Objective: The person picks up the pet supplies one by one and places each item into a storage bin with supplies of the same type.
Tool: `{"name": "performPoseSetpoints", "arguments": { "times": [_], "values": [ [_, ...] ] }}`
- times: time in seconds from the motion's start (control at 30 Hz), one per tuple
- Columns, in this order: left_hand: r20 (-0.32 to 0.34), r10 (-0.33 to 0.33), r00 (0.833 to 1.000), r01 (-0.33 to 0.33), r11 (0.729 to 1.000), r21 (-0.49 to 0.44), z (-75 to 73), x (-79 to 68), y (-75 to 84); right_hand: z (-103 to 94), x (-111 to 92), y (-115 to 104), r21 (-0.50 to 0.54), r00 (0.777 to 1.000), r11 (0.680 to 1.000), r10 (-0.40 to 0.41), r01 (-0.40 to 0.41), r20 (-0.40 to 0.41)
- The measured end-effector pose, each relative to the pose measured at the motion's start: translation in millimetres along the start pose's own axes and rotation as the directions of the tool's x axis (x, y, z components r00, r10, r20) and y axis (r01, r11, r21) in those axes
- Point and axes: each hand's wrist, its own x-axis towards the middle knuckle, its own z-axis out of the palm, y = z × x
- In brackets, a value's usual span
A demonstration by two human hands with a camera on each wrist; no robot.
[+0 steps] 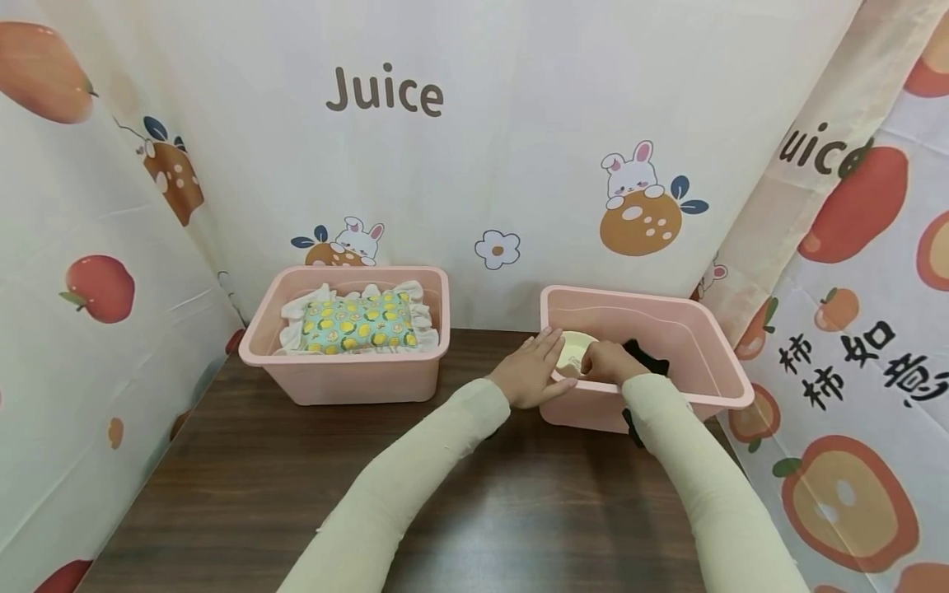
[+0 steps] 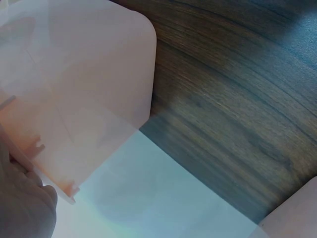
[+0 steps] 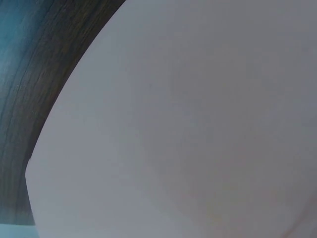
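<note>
Two pink plastic bins stand on the table. My left hand (image 1: 529, 369) rests at the front left corner of the right bin (image 1: 722, 399), its fingers extended over the rim and the thumb spread; the left wrist view shows part of this hand (image 2: 27, 203) against the rim. Inside that bin sits a pale yellow round dish (image 1: 569, 349) with small markings. My right hand (image 1: 610, 362) reaches over the front rim with bent fingers and grips the dish's right side, its fingertips hidden. In the right wrist view, the bin's pink wall (image 3: 163, 119) takes up most of the picture.
The left bin (image 1: 363, 380) contains a lemon-print cushion (image 1: 359, 323) with white ruffles. Dark wood tabletop (image 1: 245, 486) lies in front of both bins. A printed curtain (image 1: 504, 123) hangs close behind them, with more printed cloth along both sides.
</note>
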Motion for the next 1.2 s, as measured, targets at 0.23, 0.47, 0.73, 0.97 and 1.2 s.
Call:
{"name": "performPoseSetpoints", "arguments": {
  "times": [0.23, 0.47, 0.73, 0.97, 1.2],
  "values": [
    [-0.023, 0.009, 1.0, -0.01, 1.0, -0.005, 3.5, 1.0, -0.5, 1.0, -3.3, 4.5, 0.057, 1.0, 0.998, -0.012, 0.011, 0.016],
    [-0.023, 0.009, 1.0, -0.009, 1.0, 0.001, 3.0, 1.8, 0.2, -0.1, -5.0, 4.6, 0.073, 0.999, 0.997, 0.023, -0.025, 0.026],
    [-0.017, 0.014, 1.0, -0.014, 1.0, -0.001, 0.8, 0.4, 0.1, -0.1, -5.2, 3.7, 0.102, 0.998, 0.993, 0.05, -0.053, 0.036],
    [-0.008, 0.002, 1.0, -0.002, 1.0, 0.011, 1.4, 0.8, -1.8, -0.7, -5.0, 2.4, 0.118, 0.998, 0.992, 0.052, -0.055, 0.028],
    [-0.026, 0.005, 1.0, -0.005, 1.0, -0.028, 2.8, -0.2, -3.6, -1.4, -4.6, 2.0, 0.128, 0.998, 0.99, 0.046, -0.052, 0.05]
  ]
}}
